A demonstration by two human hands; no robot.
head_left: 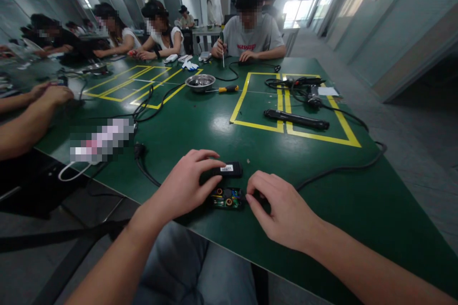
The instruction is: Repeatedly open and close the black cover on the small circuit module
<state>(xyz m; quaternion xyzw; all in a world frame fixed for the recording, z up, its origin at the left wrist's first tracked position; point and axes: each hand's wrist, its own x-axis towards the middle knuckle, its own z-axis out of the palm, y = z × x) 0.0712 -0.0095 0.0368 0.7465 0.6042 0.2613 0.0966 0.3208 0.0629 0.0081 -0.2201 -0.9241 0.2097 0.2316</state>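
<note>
My left hand (188, 181) rests on the green table (214, 124) with its fingers curled around a black casing lid (229, 169) that carries a white label. Just in front of it lies an opened device (226, 198) whose circuit board with copper coils shows. My right hand (279, 207) sits at the right end of that board, fingertips pinched against its edge, where a black cable (343, 167) leaves toward the right.
Yellow tape rectangles mark the table. A black soldering tool (296, 119), a second tool with cables (312, 95), a metal bowl (200, 82) and a yellow-handled screwdriver (225, 89) lie beyond. A power strip (102, 140) lies left. Several people sit around the table.
</note>
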